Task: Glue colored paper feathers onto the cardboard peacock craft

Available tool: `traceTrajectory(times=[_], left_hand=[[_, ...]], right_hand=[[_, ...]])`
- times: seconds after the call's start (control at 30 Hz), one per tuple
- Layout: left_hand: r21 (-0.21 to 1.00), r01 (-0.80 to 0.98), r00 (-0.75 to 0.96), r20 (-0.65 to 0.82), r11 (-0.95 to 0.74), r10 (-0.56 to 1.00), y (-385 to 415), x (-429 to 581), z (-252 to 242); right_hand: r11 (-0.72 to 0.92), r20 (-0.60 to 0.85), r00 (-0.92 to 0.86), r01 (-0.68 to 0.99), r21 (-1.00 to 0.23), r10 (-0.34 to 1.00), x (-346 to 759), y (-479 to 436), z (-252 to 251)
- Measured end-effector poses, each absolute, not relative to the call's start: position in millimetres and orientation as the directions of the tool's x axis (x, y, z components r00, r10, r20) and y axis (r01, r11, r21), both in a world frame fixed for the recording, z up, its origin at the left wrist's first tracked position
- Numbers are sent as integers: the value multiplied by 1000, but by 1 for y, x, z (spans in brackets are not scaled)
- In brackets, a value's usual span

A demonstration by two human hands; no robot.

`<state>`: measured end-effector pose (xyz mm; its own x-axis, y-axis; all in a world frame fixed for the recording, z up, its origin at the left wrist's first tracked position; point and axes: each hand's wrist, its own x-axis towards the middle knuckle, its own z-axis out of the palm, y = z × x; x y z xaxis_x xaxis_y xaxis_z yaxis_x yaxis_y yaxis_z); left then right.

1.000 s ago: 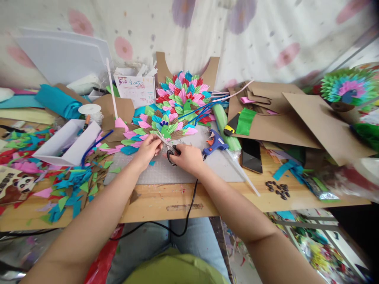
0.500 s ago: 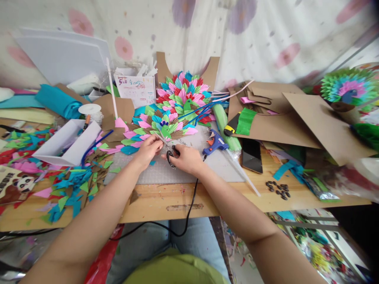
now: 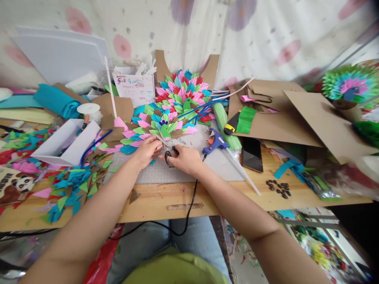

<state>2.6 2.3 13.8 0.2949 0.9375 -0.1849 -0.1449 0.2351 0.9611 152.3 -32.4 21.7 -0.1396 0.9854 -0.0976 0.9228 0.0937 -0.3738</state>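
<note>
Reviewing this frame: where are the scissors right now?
In the head view, the scissors are near the centre, in the right hand over the grey mat, blades pointing toward the left hand.

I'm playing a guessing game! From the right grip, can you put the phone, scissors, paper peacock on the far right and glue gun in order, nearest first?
1. Scissors, in the right grip.
2. Glue gun, just right of it.
3. Phone, farther right.
4. Paper peacock, far right.
</note>
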Motion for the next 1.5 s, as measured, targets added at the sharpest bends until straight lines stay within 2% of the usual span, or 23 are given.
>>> traceTrajectory(times=[0.53, 0.8, 0.9, 1.0, 1.2, 1.37, 1.5], left_hand=[[963, -97, 219, -227, 252, 949, 4, -2, 12], [976, -94, 164, -181, 198, 970, 5, 3, 14], [963, -149, 155, -202, 225, 967, 5, 3, 16], [919, -254, 218, -248, 301, 944, 7, 1, 16], [803, -436, 274, -312, 406, 910, 9, 0, 16], [830, -436, 216, -279, 348, 936, 7, 1, 18], [854, -381, 175, -309, 354, 935, 7, 0, 19]], right_hand=[[90, -131, -132, 955, -284, 983, 143, -34, 22], [86, -193, -161, 934, -347, 968, 150, -27, 24], [71, -138, -132, 923, -378, 982, 157, -23, 24], [37, -82, -76, 914, -403, 994, 164, -20, 24], [0, -68, -32, 906, -423, 997, 170, -18, 24], [8, -25, -21, 904, -427, 999, 171, -16, 21], [9, -15, -17, 905, -425, 1000, 173, -14, 18]])
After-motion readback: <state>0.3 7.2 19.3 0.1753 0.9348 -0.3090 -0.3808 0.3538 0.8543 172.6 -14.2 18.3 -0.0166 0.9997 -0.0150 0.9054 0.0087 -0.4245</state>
